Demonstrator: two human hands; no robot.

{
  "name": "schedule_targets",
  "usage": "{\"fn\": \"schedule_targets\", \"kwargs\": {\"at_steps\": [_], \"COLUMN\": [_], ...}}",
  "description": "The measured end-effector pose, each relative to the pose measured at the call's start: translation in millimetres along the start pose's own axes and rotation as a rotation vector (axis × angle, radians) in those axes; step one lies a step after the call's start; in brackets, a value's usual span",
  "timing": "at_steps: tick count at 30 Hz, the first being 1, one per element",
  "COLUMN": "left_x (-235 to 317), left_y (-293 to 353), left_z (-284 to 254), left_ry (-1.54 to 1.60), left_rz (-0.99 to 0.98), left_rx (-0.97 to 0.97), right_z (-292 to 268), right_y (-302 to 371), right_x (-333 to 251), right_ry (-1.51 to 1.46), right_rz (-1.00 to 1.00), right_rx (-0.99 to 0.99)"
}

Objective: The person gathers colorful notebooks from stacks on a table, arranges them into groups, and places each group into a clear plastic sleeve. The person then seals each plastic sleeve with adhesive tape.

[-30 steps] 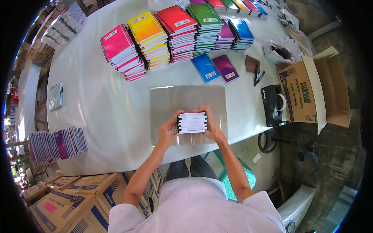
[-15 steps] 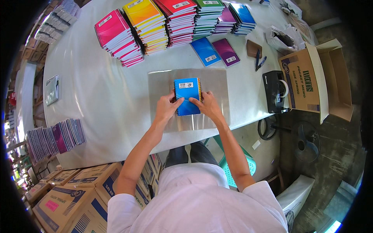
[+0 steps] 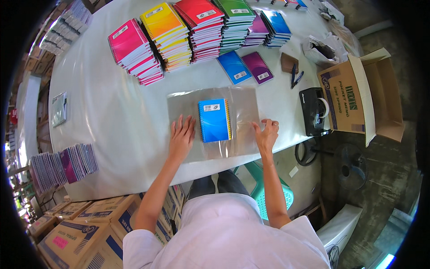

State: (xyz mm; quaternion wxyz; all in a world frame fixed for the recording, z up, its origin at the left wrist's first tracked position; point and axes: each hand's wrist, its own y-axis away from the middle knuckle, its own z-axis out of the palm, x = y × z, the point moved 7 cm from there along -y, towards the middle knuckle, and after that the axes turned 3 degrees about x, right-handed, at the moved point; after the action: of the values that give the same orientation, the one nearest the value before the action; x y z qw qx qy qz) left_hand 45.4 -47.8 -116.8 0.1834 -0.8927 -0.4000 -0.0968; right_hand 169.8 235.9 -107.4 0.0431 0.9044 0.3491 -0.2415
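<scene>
A blue spiral notebook [image 3: 214, 124] lies on a clear plastic sheet [image 3: 244, 105] near the table's front edge. Yellow coils show along its right side, so at least one more notebook seems to sit beneath it. Just left of the notebook, my left hand [image 3: 182, 136] rests flat over the sheet with its fingers spread. My right hand [image 3: 267, 136] is at the sheet's right edge, thumb apart from the loosely bent fingers, and no held object is visible in it. Neither hand touches the notebook.
Tall stacks of pink [image 3: 130, 42], yellow [image 3: 163, 22], red [image 3: 199, 13] and green notebooks [image 3: 236, 11] line the back. Loose blue [image 3: 234, 67] and purple notebooks [image 3: 258, 68] lie before them. Rightward are a black tape dispenser [image 3: 310, 112] and an open carton [image 3: 342, 96].
Both hands have let go of the blue notebook and moved apart, the left one leftward and the right one to the sheet's right edge. The notebook now lies on the sheet.
</scene>
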Motion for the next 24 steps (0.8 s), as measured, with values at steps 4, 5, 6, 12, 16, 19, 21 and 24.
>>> {"fn": "schedule_targets", "kwargs": {"at_steps": [4, 5, 6, 12, 16, 19, 21, 24], "left_x": [6, 6, 6, 1, 3, 3, 3, 3], "left_y": [19, 19, 18, 21, 18, 18, 18, 19], "left_z": [3, 3, 3, 2, -1, -2, -1, -1], "left_ry": [0.051, 0.052, 0.054, 0.037, 0.051, 0.058, 0.06, 0.062], "left_rz": [-0.099, -0.101, -0.102, -0.099, -0.099, -0.094, -0.098, -0.097], "left_rx": [-0.023, -0.016, -0.008, 0.004, 0.008, 0.013, 0.011, 0.018], "right_z": [5, 7, 10, -4, -12, -12, -13, -26], "right_y": [1, 1, 0, -4, -4, -1, 0, 2], "right_x": [11, 11, 15, 5, 3, 3, -4, -25], "right_ry": [0.058, 0.054, -0.001, -0.247, -0.28, -0.272, -0.201, -0.019], "right_rz": [0.038, 0.02, 0.07, 0.191, 0.209, 0.177, 0.125, -0.117], "right_rx": [-0.101, -0.112, -0.145, -0.179, -0.119, -0.08, -0.09, 0.014]}}
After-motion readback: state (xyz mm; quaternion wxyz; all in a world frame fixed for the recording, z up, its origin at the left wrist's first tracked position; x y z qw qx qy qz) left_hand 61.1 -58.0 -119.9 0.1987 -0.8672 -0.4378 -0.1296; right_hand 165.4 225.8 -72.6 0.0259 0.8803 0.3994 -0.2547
